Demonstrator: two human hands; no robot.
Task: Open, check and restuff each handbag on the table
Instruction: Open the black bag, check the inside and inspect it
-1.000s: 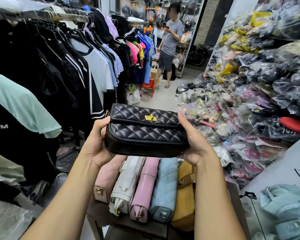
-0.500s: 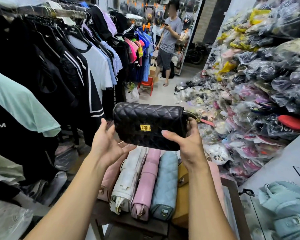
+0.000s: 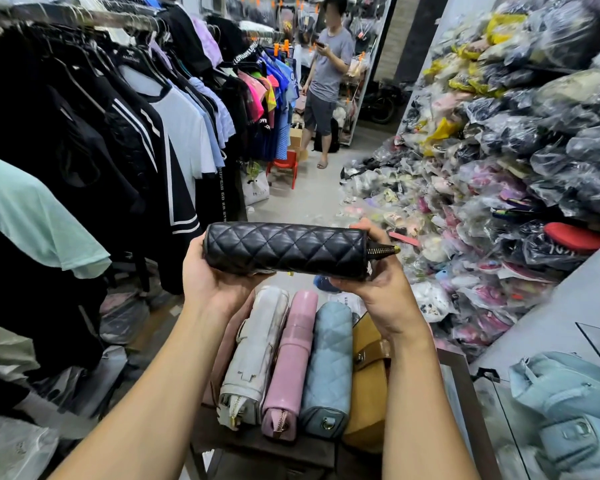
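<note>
Above the counter (image 3: 243, 448), the black handbag (image 3: 284, 249) is held level by both hands.
Its gold clasp, seen a moment ago, has been turned out of sight; a quilted side and the zip end (image 3: 381, 251) are now shown. One end is cupped by the left hand (image 3: 215, 282), and the right hand (image 3: 378, 285) has its fingers (image 3: 362, 226) curled over the other. The bag is judged unopened.
</note>
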